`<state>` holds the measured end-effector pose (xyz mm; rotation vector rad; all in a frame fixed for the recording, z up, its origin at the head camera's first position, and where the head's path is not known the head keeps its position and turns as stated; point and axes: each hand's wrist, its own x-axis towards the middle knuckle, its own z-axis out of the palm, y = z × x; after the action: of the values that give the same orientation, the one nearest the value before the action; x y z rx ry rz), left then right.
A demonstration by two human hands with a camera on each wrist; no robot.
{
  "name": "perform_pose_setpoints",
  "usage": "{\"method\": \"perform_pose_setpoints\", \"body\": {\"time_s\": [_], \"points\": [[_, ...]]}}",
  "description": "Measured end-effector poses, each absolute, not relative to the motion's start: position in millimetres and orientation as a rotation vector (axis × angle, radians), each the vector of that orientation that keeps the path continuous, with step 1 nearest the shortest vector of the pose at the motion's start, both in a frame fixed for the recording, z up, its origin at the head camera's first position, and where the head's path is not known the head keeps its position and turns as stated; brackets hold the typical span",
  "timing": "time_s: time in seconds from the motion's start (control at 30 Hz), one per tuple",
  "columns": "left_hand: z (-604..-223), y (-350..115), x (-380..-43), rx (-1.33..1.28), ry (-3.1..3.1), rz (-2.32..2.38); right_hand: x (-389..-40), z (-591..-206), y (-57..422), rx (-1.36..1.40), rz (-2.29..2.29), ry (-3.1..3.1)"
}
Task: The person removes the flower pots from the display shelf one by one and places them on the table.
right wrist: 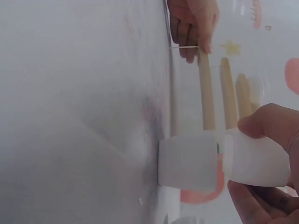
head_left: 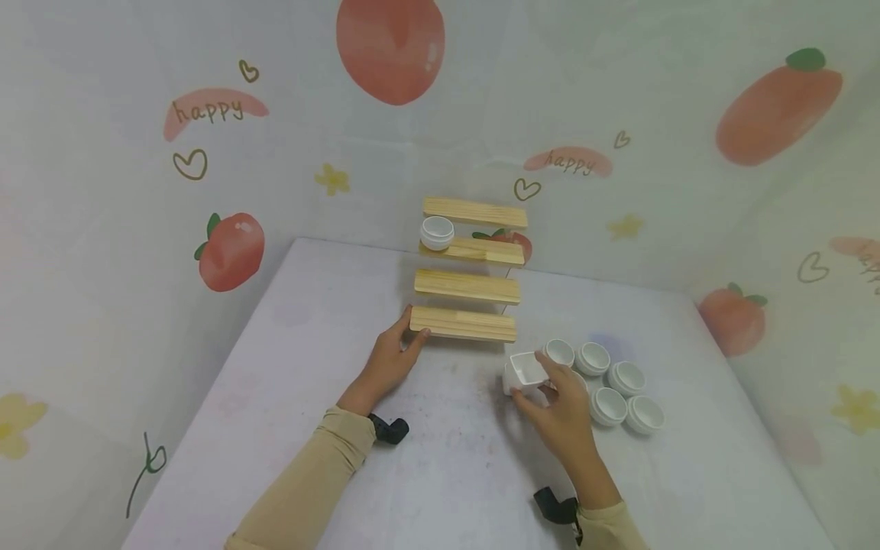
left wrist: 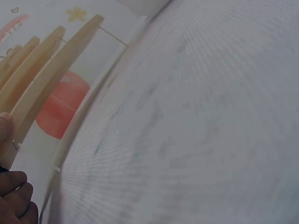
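My left hand (head_left: pixel 388 359) grips the left end of the lowest wooden slat (head_left: pixel 464 324) of a four-step rack, thumb on its front edge. In the left wrist view, fingertips (left wrist: pixel 5 128) lie on that slat. My right hand (head_left: pixel 560 412) pinches a square white cup (head_left: pixel 528 370) between thumb and fingers, its opening facing up. The right wrist view shows the held cup (right wrist: pixel 256 158) raised off the table, beside another white cup (right wrist: pixel 187 161) that stands on it. A round white cup (head_left: pixel 437 234) sits at the left end of the second slat from the top.
Several round white cups (head_left: pixel 608 406) stand grouped on the white table (head_left: pixel 440 473) to the right of my right hand, one partly hidden by it. Behind the rack rises a fruit-printed wall covering (head_left: pixel 619 99). Thin cords (left wrist: pixel 114 36) run from the slats.
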<state>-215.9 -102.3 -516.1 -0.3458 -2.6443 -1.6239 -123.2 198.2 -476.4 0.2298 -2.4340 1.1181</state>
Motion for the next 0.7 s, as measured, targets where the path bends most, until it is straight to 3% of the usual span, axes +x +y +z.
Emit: {"method": "perform_pose_setpoints", "body": {"time_s": [0.7], "points": [[-519.0,-102.0,-218.1,-0.358,-2.621,-1.626,-94.8,-481.6,222.2,0.146,1.205,-2.451]]}}
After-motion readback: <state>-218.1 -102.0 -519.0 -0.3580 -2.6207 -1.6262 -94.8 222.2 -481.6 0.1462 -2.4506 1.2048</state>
